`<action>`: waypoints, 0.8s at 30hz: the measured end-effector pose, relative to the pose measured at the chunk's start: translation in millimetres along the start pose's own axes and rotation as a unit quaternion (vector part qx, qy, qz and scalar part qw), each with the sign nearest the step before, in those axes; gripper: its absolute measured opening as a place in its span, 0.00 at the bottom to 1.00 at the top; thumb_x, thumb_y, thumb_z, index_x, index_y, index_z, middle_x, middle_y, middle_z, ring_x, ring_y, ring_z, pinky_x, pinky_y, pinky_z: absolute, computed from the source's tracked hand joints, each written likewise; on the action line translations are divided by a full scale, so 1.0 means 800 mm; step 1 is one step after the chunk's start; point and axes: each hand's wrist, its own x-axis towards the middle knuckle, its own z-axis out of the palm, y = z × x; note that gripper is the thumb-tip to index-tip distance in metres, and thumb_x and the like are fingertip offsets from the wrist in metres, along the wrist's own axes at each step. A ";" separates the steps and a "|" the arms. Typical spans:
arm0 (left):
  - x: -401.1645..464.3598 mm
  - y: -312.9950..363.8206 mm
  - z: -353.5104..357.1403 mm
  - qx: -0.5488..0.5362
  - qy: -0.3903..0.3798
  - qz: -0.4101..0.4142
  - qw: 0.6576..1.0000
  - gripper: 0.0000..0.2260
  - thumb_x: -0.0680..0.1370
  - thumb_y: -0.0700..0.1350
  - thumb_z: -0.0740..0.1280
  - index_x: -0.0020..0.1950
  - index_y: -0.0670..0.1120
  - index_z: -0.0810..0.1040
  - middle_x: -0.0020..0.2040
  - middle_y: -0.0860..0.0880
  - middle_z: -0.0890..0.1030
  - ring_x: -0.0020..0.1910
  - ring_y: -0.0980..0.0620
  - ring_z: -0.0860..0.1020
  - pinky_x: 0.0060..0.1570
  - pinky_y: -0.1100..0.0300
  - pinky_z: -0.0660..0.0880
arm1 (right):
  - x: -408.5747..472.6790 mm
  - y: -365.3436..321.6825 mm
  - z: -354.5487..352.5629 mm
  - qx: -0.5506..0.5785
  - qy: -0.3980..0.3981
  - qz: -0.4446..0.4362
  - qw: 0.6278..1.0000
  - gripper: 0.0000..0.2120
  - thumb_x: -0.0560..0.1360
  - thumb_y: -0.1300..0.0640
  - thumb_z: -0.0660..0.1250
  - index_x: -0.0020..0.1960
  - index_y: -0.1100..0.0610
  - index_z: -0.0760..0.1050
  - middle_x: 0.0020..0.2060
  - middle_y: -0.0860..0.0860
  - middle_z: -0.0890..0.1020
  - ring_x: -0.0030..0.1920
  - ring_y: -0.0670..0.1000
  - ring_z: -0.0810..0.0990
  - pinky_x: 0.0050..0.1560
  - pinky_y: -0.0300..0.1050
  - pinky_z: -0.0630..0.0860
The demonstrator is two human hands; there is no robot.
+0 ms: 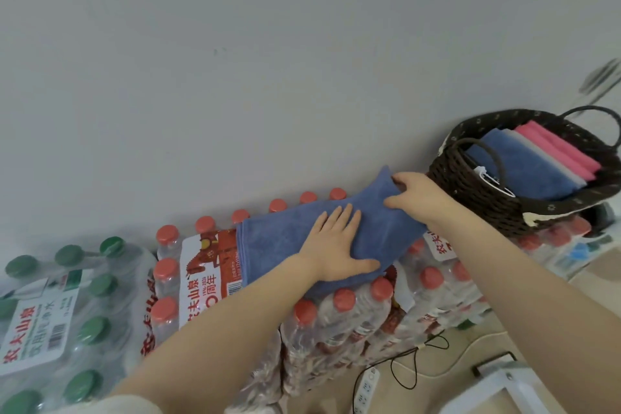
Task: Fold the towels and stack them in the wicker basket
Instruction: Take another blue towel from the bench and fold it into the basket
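A blue towel [279, 242] lies partly folded on top of shrink-wrapped packs of red-capped water bottles [339, 309]. My left hand [336, 242] presses flat on its middle, fingers spread. My right hand [416, 193] pinches the towel's far right corner, which is lifted into a point. To the right stands a dark wicker basket [477, 188] with two loop handles. Inside it lie folded towels: a blue one [524, 171], a grey one and pink ones [557, 151], stacked side by side.
Green-capped bottle packs [64, 306] stand at the left. A plain grey wall runs behind everything. On the floor at lower right lie a white power strip [364, 390], a black cable and a white frame [504, 386].
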 end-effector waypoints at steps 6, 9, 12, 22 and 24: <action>-0.029 -0.038 -0.034 -0.506 0.133 -0.071 0.849 0.17 0.82 0.43 0.55 0.70 0.44 0.66 0.68 0.48 0.71 0.67 0.52 0.69 0.69 0.59 0.63 | -0.021 -0.060 0.044 -0.055 -0.101 -0.118 0.986 0.28 0.71 0.65 0.66 0.69 0.58 0.64 0.61 0.54 0.75 0.56 0.51 0.74 0.53 0.41 0.70; -0.032 -0.048 -0.048 -0.635 0.119 -0.144 0.749 0.13 0.82 0.46 0.53 0.53 0.46 0.77 0.55 0.45 0.79 0.54 0.48 0.78 0.59 0.56 0.74 | -0.030 -0.068 0.079 -0.101 -0.143 -0.147 0.974 0.29 0.71 0.65 0.65 0.69 0.59 0.61 0.62 0.57 0.72 0.57 0.56 0.74 0.51 0.46 0.73; -0.029 -0.056 -0.047 -0.603 0.111 -0.164 0.773 0.13 0.82 0.42 0.54 0.47 0.43 0.77 0.48 0.44 0.80 0.47 0.51 0.79 0.53 0.59 0.76 | -0.036 -0.063 0.100 -0.086 -0.164 -0.131 0.974 0.33 0.72 0.64 0.65 0.73 0.57 0.55 0.63 0.57 0.69 0.52 0.55 0.75 0.37 0.37 0.70; 0.000 -0.064 -0.052 -0.368 0.142 -0.201 0.897 0.16 0.77 0.39 0.61 0.65 0.42 0.70 0.57 0.41 0.79 0.55 0.43 0.77 0.59 0.49 0.74 | -0.045 -0.041 0.098 -0.208 -0.069 -0.168 0.961 0.25 0.78 0.57 0.58 0.74 0.55 0.57 0.71 0.52 0.63 0.60 0.57 0.75 0.56 0.49 0.73; -0.006 -0.067 -0.053 -0.301 0.170 -0.174 0.922 0.18 0.77 0.39 0.62 0.67 0.42 0.67 0.59 0.41 0.77 0.57 0.44 0.76 0.59 0.54 0.72 | -0.044 -0.039 0.109 -0.271 -0.096 -0.176 0.942 0.29 0.78 0.49 0.59 0.75 0.55 0.53 0.76 0.50 0.52 0.60 0.57 0.74 0.52 0.49 0.74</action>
